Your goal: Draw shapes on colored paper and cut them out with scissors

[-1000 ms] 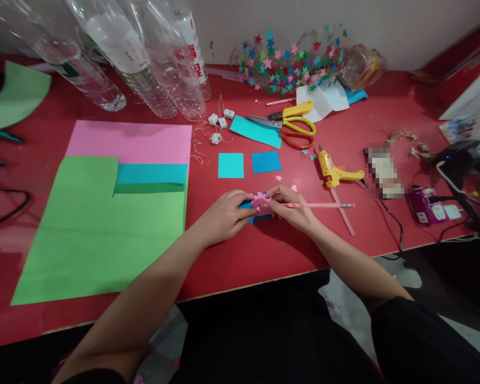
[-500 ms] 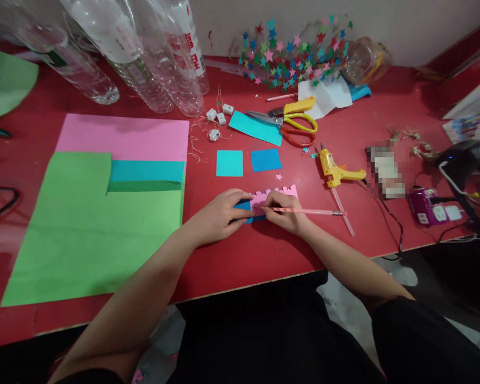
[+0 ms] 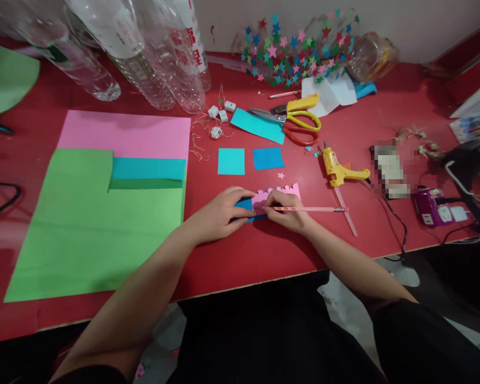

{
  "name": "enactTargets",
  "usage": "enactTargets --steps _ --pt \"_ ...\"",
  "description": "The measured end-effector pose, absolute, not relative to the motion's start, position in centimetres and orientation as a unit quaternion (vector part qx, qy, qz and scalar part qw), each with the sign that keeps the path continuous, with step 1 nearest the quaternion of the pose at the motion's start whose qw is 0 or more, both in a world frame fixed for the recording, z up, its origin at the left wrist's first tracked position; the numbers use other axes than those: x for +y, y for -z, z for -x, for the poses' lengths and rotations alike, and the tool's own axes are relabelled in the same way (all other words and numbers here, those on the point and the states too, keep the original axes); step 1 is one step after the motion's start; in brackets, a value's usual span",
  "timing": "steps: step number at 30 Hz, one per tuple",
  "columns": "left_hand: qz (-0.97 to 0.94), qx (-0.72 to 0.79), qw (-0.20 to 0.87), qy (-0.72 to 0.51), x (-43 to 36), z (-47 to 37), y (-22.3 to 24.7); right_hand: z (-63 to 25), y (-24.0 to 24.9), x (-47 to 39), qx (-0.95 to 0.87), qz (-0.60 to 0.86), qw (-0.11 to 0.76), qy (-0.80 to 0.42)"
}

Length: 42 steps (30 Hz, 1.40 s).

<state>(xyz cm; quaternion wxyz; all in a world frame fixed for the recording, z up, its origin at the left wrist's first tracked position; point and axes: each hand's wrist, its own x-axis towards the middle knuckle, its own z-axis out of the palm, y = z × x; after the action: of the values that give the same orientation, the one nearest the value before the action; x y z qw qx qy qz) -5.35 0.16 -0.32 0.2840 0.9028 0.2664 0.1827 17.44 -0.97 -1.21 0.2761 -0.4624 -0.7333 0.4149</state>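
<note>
My right hand (image 3: 286, 211) is closed around a pink pencil (image 3: 324, 209), its tip down at a pink piece with a scalloped top edge (image 3: 292, 193). That pink piece lies over a blue piece (image 3: 244, 205) on the red table. My left hand (image 3: 224, 213) presses on the blue piece and the left end of the pink one, thumb and fingers apart. Just beyond the hands lie a turquoise square (image 3: 231, 161), a blue rectangle (image 3: 268, 158) and a small pink star (image 3: 281, 175).
Large green (image 3: 92, 240) and pink (image 3: 144, 130) sheets cover the left. Bottles (image 3: 144, 74) stand behind them. Scissors (image 3: 304, 120) lie at the back; a yellow glue gun (image 3: 338, 169) and its cord lie right. The table (image 3: 240, 266) ends near my body.
The whole view has shifted slightly. Both hands keep nearly the same place on the pink and blue pieces.
</note>
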Motion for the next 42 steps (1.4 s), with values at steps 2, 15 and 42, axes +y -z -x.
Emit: enactTargets --steps 2,15,42 --pt "-0.902 0.268 0.286 -0.181 0.14 5.36 0.32 -17.44 1.25 -0.95 -0.736 0.458 0.279 -0.414" --pt "-0.902 0.272 0.283 -0.18 0.04 5.31 0.38 -17.09 1.35 -1.01 -0.715 0.488 0.283 -0.412" --pt "-0.901 0.277 0.278 -0.184 -0.09 5.14 0.23 -16.99 1.51 -1.0 -0.703 0.537 0.266 -0.382"
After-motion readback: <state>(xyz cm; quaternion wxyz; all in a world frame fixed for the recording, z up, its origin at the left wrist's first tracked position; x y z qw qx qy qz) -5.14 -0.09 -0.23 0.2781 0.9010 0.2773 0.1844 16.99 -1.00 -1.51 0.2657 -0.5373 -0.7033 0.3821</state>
